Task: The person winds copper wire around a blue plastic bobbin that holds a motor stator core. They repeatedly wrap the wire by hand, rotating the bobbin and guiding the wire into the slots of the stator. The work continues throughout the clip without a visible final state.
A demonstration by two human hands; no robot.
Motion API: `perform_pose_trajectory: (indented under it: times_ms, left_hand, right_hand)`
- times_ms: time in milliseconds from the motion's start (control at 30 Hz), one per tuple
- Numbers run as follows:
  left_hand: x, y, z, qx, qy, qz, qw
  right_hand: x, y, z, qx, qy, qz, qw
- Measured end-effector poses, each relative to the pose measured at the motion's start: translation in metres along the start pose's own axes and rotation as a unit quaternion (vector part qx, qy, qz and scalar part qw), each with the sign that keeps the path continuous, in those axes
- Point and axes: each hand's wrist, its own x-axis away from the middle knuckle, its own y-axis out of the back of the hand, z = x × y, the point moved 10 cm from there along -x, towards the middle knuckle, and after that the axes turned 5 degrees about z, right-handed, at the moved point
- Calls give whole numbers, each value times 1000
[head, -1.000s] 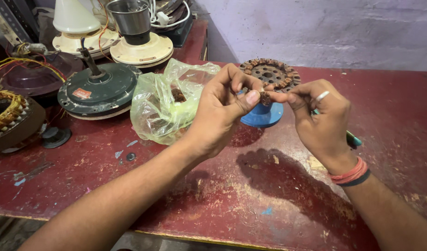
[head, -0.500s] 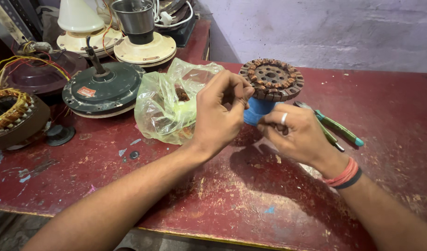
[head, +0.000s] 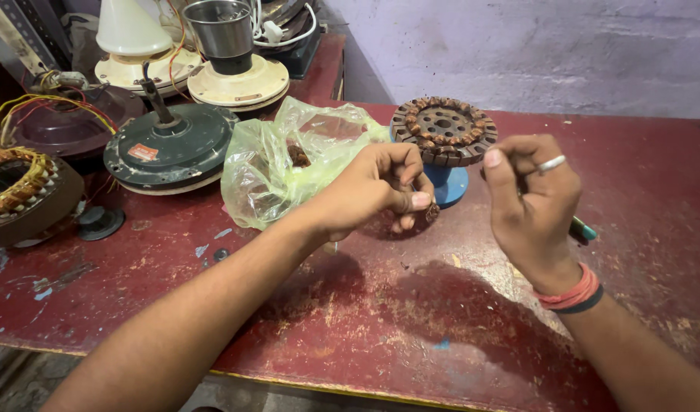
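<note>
A round stator point(head: 444, 130) wound with copper coils sits on a blue stand point(head: 451, 185) on the red table point(head: 365, 320). My left hand point(head: 380, 189) hovers just in front of the stand, fingers curled around a small brown piece point(head: 431, 211) at its fingertips. My right hand point(head: 530, 200), wearing a ring and red wristbands, is raised to the right of the stator. Its thumb is pressed to its fingers. I cannot see anything between them.
A crumpled green plastic bag point(head: 285, 164) lies left of the stator. A dark fan motor housing point(head: 171, 149), cream motor bases point(head: 236, 80) and another wound stator point(head: 18, 191) crowd the far left. A green-tipped tool point(head: 583, 229) pokes out behind my right hand.
My right hand has lifted from the table beside the blue stand and pulled off to the right. My left hand has dropped a little, away from the stator's rim.
</note>
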Motion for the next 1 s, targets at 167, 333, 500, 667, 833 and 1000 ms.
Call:
perform_pose_trajectory:
  times_ms: [167,333,500,667,833,1000]
  left_hand:
    - [2,-5,-13,107,-60,37,992]
    - [10,16,-43,-32,-191,-119,974]
    - [34,-24,-69,-445,-275,-94,847]
    - [12,-23,-31,-98,-126,16,987]
    - [36,-14,-77,-194,-380,-73,902]
    - [24,17,-43,22,-250,-141,958]
  right_hand:
    - [-2,-10,-13,82,-62,51,993]
    - [9,-66,25,99,71,243,962]
    - [11,-47,53,113,160,161,967]
    - [-2,-14,32,180,66,80,978]
    - [10,-72,32,99,76,270,955]
    - [12,-70,46,135,91,216,963]
